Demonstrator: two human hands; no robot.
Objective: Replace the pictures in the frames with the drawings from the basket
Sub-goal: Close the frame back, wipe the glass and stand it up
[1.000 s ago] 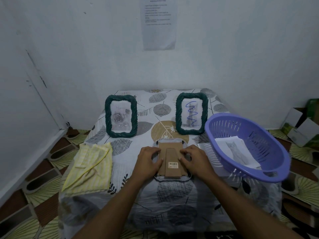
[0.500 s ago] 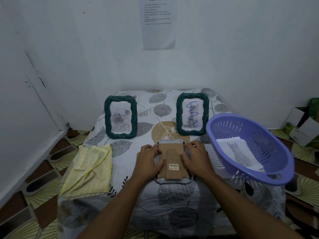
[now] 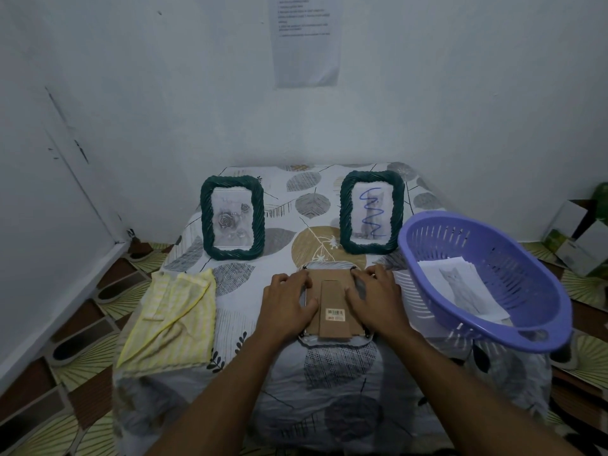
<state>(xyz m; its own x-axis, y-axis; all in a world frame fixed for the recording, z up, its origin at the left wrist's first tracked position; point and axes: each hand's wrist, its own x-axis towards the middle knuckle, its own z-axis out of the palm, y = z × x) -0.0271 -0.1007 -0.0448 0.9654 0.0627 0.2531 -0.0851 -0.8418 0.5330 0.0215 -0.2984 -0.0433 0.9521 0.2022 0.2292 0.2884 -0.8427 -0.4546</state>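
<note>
A third frame lies face down in the middle of the table, its brown cardboard back and folded stand up. My left hand rests on its left side and my right hand on its right side, fingertips of both near the far corners. Two green rope-edged frames stand upright behind: the left frame shows a grey rose picture, the right frame a cat picture with a blue scribble. A purple basket at the right holds paper drawings, a cat drawing on top.
A folded yellow striped cloth lies at the table's left. The small table has a leaf-patterned cover and stands against a white wall with a printed sheet. Cardboard boxes sit on the floor at the right.
Both hands have slid their fingers from the frame back's middle edges up toward its far corners. The view has shifted slightly; frames and basket stay put.
</note>
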